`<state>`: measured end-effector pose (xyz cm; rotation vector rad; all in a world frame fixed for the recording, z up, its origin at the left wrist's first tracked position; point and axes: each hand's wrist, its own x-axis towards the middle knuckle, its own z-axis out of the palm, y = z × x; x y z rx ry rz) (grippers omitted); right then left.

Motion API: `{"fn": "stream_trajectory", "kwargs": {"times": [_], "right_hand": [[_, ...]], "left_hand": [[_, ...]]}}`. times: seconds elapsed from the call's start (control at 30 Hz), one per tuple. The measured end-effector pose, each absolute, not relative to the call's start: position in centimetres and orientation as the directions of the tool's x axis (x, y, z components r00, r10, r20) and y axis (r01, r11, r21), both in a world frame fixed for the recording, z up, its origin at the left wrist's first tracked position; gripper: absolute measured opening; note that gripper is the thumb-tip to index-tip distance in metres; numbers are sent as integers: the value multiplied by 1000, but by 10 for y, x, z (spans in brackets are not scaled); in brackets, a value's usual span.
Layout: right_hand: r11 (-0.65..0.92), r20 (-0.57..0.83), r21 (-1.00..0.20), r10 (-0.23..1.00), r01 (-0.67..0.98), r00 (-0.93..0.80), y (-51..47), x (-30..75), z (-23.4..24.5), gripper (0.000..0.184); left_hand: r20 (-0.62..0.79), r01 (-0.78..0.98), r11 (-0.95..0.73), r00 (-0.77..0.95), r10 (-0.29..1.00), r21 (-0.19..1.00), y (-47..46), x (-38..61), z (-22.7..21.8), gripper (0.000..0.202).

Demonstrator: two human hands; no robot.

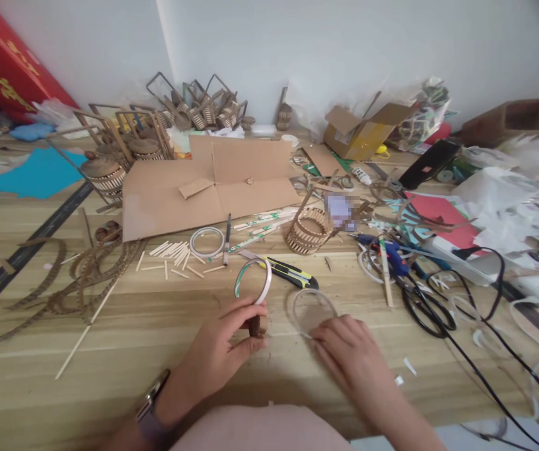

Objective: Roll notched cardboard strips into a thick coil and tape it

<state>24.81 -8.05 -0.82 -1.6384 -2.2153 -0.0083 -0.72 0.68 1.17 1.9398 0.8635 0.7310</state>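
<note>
My left hand (226, 347) is closed, pinching a small dark brown curled piece (256, 325) between thumb and fingers. A thin roll of double-sided tape (266, 283), white with green on its inner side, stands upright at the fingertips of that hand. My right hand (351, 351) has its fingers closed at the near edge of a pale, see-through ring (294, 311) just over the table. Beyond the hands lies a yellow-and-black utility knife (291, 273) with its blade out. Another tape roll (192, 243) rests flat beside a black pen (227, 238).
Short wooden sticks (170, 252) lie scattered near a folded cardboard sheet (166, 194). A small slatted bucket (304, 233) stands behind the knife. To the right are black scissors (422, 313), a blue glue gun (394, 255) and cables. Brown strips (86, 269) coil at the left.
</note>
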Motion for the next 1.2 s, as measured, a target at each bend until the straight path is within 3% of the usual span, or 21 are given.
{"fn": "stream_trajectory", "kwargs": {"times": [0.07, 0.13, 0.2, 0.3, 0.37, 0.57, 0.83, 1.0, 1.2], "right_hand": [[220, 371, -128, 915, 967, -159, -76, 265, -6, 26], [122, 461, -116, 886, 986, -55, -68, 274, -3, 28], [134, 501, -217, 866, 967, -7, -58, 270, 1, 31], [221, 429, -482, 903, 847, 8, -42, 248, 14, 29], [264, 405, -599, 914, 756, 2, -32, 232, 24, 31], [267, 358, -713, 934, 649, 9, -15, 221, 32, 14], [292, 470, -687, 877, 665, 102, -31, 229, 23, 10], [168, 481, -704, 828, 690, 288, -31, 239, 16, 11], [356, 619, -405, 785, 842, -34, -24, 225, 23, 17]], "left_hand": [[179, 273, -418, 612, 770, 867, 5, -5, 13, 25], [193, 264, -453, 645, 739, 851, 3, -4, 15, 23], [196, 273, -491, 679, 707, 827, 1, -2, 16, 22], [180, 286, -540, 736, 653, 791, -1, -2, 15, 24], [150, 299, -559, 770, 620, 774, -2, -2, 14, 28], [95, 348, -565, 786, 610, 748, -4, -4, 12, 41], [146, 443, -517, 640, 755, 733, 4, -2, 8, 32], [132, 498, -481, 583, 801, 721, 7, -6, 3, 34], [143, 446, -532, 655, 742, 720, 5, -2, 8, 36]]}}
